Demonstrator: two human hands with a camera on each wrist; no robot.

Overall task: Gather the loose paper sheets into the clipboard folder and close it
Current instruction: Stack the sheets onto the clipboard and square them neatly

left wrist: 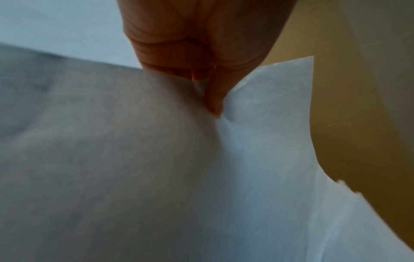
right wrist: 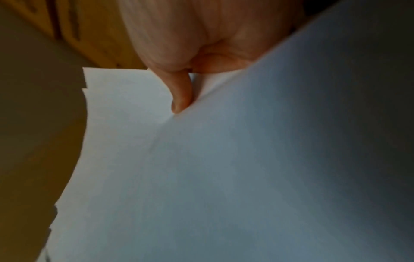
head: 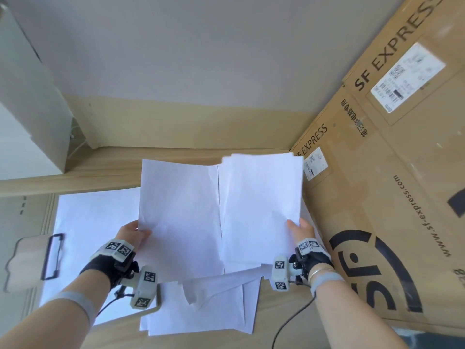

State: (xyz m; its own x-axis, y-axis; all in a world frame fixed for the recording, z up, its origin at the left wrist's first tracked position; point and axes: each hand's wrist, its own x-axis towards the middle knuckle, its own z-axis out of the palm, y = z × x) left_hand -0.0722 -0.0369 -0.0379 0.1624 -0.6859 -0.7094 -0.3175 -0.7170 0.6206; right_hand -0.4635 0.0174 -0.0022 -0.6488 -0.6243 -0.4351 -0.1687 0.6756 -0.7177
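Both hands hold white paper lifted above the wooden desk. My left hand point(head: 136, 234) pinches the left edge of one sheet point(head: 178, 217), thumb on top; the left wrist view shows the same pinch on the sheet point(left wrist: 257, 133). My right hand point(head: 298, 226) pinches the right edge of a small uneven stack of sheets point(head: 259, 210), seen close as the stack point(right wrist: 201, 159) in the right wrist view. More loose sheets point(head: 201, 308) lie on the desk below. The clipboard folder point(head: 27, 260) lies at the left with its black clip point(head: 52, 256) and a sheet point(head: 93, 222) under it.
Large SF Express cardboard boxes point(head: 392, 185) stand close on the right. A white box point(head: 22, 117) stands at the back left against the wall. A black cable point(head: 294, 318) runs from my right wrist across the wooden desk point(head: 100, 167).
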